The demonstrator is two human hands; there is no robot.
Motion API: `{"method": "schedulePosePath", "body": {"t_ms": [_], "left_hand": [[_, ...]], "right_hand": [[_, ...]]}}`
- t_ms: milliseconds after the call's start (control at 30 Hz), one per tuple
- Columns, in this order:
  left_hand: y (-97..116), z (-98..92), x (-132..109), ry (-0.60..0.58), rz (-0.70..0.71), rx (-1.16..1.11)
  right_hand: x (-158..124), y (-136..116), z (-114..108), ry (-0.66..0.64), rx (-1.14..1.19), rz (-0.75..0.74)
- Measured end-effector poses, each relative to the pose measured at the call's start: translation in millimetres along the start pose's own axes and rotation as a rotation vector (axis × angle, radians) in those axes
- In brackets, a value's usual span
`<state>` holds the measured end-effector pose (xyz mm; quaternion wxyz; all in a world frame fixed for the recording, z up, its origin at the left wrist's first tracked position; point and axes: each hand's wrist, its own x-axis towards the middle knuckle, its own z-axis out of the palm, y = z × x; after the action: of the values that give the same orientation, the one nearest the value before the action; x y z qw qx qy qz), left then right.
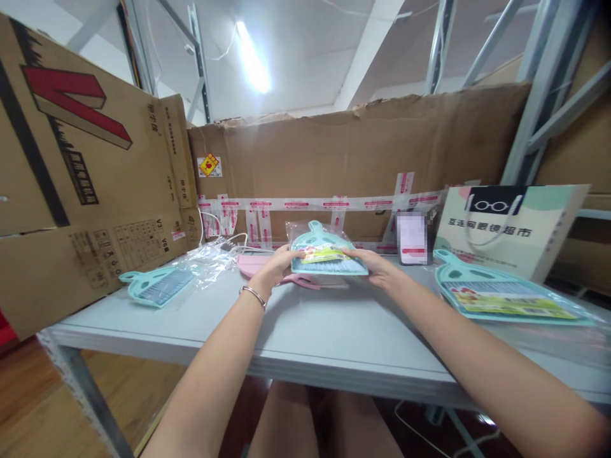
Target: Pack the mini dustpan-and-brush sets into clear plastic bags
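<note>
Between my two hands, a teal dustpan and brush set (329, 253) in a clear bag is raised above the table, its handle pointing away from me. A yellow-green card lies across it inside the bag. My left hand (282, 262) grips its left edge, thumb on top. Its right edge is pinched by my right hand (370, 264). Behind and below the set, partly covered, lie a pink dustpan (251, 264) and a pink brush (305, 281). Another packaged teal set (510, 296) rests at the right, and a teal dustpan with brush (160, 286) at the left.
Crumpled clear plastic bags (210, 257) and a white cable lie left of centre on the grey table (344, 343). A phone (413, 238) stands upright near a paper shopping bag (506, 229). Large cardboard boxes (305, 159) wall the back and left. Metal shelf posts rise behind.
</note>
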<state>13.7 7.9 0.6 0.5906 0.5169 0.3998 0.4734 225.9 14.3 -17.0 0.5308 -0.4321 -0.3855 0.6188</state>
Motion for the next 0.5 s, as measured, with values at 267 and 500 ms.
{"method": "schedulePosePath", "body": {"t_ms": [267, 500], "left_hand": [[0.7, -4.3, 2.8, -0.009, -0.076, -0.053], [10.1, -11.5, -5.4, -0.144, -0.023, -0.113]], "right_hand": [[-1.3, 2.1, -1.8, -0.058, 0.057, 0.041], [-15.5, -11.1, -3.2, -0.231, 0.072, 0.025]]}}
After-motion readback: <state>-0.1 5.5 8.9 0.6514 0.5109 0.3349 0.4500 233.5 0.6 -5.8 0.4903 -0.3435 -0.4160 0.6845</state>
